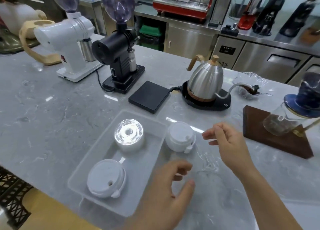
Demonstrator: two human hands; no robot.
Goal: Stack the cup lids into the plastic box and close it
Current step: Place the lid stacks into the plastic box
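Note:
A translucent plastic box (97,162) lies open on the grey marble counter. Inside it stand a stack of clear lids (129,136) at the far end and a stack of white lids (106,177) at the near end. Another stack of white lids (180,137) stands on the counter just outside the box's right wall. A clear sheet, probably the box lid (213,170), lies flat to the right, hard to make out. My left hand (169,188) hovers over the box's right edge, fingers curled apart, holding nothing. My right hand (225,141) hangs beside the outer white stack, empty.
Behind the box lie a black scale (149,96) and a steel gooseneck kettle (206,84) on its base. A white grinder (69,44) and a black grinder (119,52) stand at the back left. A wooden stand (270,139) with a glass server is at the right.

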